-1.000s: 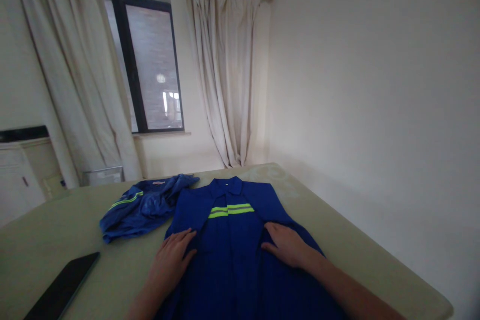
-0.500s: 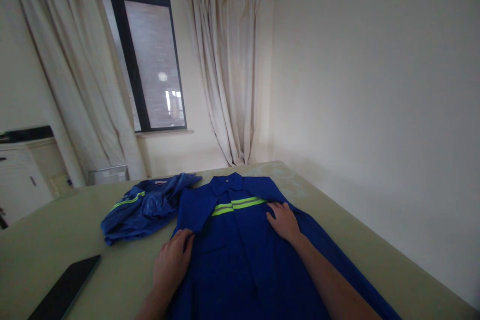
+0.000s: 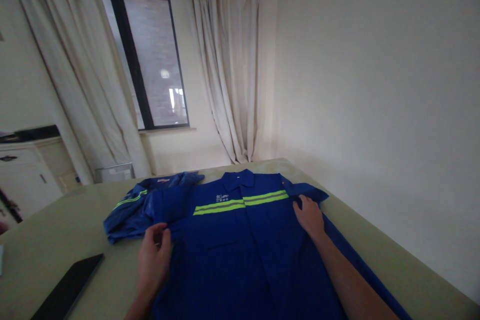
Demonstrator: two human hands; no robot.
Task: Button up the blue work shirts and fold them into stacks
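Observation:
A dark blue work jacket lies front up, its collar toward the window. A yellow-green reflective stripe crosses its chest, with white lettering above the stripe on the left. At the jacket's left edge, my left hand is closed, fingers curled on the sleeve cloth. My right hand grips the cloth by the right sleeve, just below the stripe's end; its fingertips are partly hidden. Beyond my left hand lies a second, crumpled blue garment with a similar stripe, partly covered by the jacket's left sleeve.
Both garments rest on a pale green covered surface. A dark flat tablet-like object lies at the near left. A white cabinet stands at the far left, beige curtains hang beside the window, and a bare wall runs along the right.
My hands have moved apart, left hand leftward and right hand rightward. The sleeves that lay folded over the chest are now drawn outward, uncovering more stripe and the lettering.

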